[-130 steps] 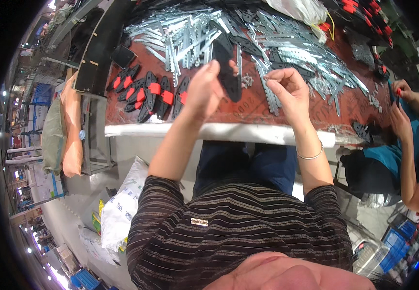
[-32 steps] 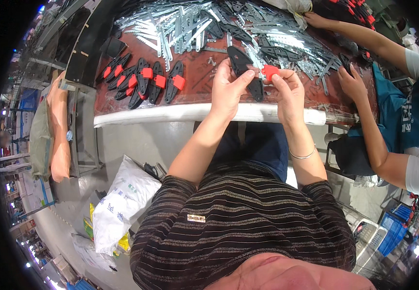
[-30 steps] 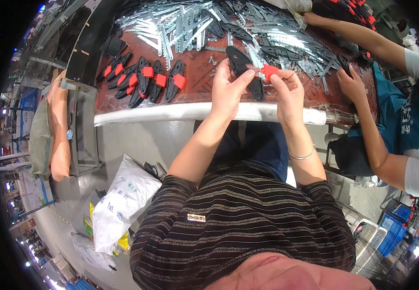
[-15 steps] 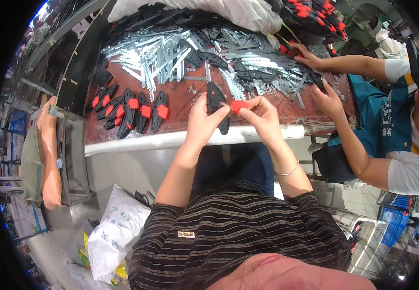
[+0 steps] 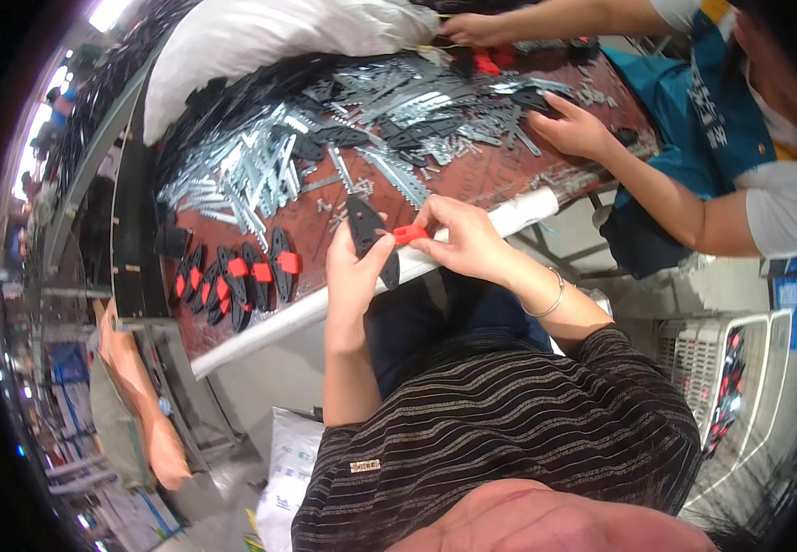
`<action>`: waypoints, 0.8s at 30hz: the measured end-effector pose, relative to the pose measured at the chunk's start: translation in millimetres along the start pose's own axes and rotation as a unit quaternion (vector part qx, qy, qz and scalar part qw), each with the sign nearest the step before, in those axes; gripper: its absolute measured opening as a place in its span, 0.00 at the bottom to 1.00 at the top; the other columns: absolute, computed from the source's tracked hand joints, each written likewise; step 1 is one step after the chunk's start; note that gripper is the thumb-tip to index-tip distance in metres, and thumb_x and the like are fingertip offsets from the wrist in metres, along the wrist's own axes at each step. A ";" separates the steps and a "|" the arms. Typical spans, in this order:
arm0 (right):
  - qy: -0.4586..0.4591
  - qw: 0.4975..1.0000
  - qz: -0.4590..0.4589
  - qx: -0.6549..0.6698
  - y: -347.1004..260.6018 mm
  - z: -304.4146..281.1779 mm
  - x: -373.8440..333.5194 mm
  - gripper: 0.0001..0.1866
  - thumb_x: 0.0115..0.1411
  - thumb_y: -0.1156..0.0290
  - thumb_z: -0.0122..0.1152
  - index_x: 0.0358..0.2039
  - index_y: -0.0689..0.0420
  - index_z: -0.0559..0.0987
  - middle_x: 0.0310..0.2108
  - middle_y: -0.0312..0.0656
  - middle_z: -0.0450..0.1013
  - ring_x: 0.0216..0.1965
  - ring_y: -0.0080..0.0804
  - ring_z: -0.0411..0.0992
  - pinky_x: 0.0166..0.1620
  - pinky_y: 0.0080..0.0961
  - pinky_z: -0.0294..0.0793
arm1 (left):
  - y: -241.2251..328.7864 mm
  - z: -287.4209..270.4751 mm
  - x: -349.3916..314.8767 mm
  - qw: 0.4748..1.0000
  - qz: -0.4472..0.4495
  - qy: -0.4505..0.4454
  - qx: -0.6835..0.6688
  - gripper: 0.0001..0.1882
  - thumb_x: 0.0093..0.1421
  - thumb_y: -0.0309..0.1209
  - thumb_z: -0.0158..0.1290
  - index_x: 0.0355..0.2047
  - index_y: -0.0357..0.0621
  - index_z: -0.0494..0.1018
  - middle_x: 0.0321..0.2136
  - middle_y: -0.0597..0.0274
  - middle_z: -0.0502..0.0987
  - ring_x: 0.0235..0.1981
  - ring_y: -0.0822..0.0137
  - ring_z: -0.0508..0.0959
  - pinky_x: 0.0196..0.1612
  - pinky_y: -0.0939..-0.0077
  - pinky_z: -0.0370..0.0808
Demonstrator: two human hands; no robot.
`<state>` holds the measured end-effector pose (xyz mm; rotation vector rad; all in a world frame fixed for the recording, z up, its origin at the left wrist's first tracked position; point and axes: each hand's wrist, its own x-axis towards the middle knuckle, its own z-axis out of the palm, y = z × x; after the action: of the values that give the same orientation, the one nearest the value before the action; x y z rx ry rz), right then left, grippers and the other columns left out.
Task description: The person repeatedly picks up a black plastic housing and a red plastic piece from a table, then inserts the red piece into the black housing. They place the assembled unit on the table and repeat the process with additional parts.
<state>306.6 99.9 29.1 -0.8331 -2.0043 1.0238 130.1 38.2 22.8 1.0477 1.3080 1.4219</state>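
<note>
My left hand (image 5: 352, 272) is closed on a long black plastic part (image 5: 363, 221) with pointed ends and small holes, held tilted above the table's front edge. Between the thumb and fingers of my right hand (image 5: 468, 241) is a small red plastic clip (image 5: 408, 235). The clip meets the right side of the black part; my left thumb covers the contact, so I cannot tell how far it is on. To the left on the table lie several black parts fitted with red clips (image 5: 283, 263). Loose metal strips (image 5: 256, 179) are heaped beyond my hands.
A white roll (image 5: 525, 210) runs along the front edge of the red-brown table (image 5: 472, 184). At the back lies a white sack (image 5: 270, 46). On the right, a co-worker's hand (image 5: 571, 127) holds a black part; the other hand (image 5: 477, 29) is at the sack. A pale basket (image 5: 693, 368) stands lower right.
The whole view has turned and shifted. My hands keep the black part and the red clip together. At the back, the co-worker's far hand has come closer to the white sack.
</note>
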 end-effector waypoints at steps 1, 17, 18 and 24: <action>0.004 0.998 0.003 0.057 5.5 -1.3 -2.8 0.11 0.47 0.72 0.66 0.26 0.58 0.71 0.24 0.39 0.72 0.25 0.30 0.72 0.29 0.25 0.71 | 6.8 3.9 0.1 1.000 -0.006 -0.018 -0.018 0.18 0.55 0.23 0.55 0.46 0.36 0.67 0.32 0.68 0.72 0.34 0.77 0.72 0.41 0.82 0.70; 0.059 0.966 0.090 0.233 9.5 -4.6 -21.3 0.10 0.52 0.72 0.65 0.27 0.60 0.71 0.23 0.33 0.71 0.25 0.19 0.69 0.30 0.18 0.68 | -15.8 21.5 0.9 0.994 0.004 -0.062 -0.089 0.28 0.60 0.21 0.49 0.59 0.35 0.53 0.46 0.59 0.66 0.46 0.69 0.68 0.52 0.75 0.65; 0.066 0.977 0.086 0.183 6.2 -5.4 -21.6 0.11 0.50 0.73 0.66 0.26 0.60 0.71 0.22 0.34 0.72 0.25 0.21 0.69 0.29 0.19 0.69 | -15.1 22.6 -2.2 0.997 0.010 -0.046 -0.063 0.27 0.60 0.21 0.49 0.58 0.35 0.54 0.45 0.59 0.67 0.44 0.70 0.68 0.51 0.75 0.66; -0.006 0.892 0.159 0.423 11.5 6.3 -23.6 0.12 0.52 0.73 0.66 0.24 0.61 0.70 0.22 0.37 0.73 0.21 0.21 0.72 0.23 0.17 0.69 | -3.6 28.7 -19.7 0.996 -0.001 -0.035 -0.076 0.29 0.60 0.22 0.49 0.60 0.36 0.52 0.47 0.59 0.65 0.47 0.70 0.67 0.52 0.76 0.64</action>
<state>316.4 84.2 9.4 -0.6518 -1.2112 1.8863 162.7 25.6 21.4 0.9842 1.1321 1.4461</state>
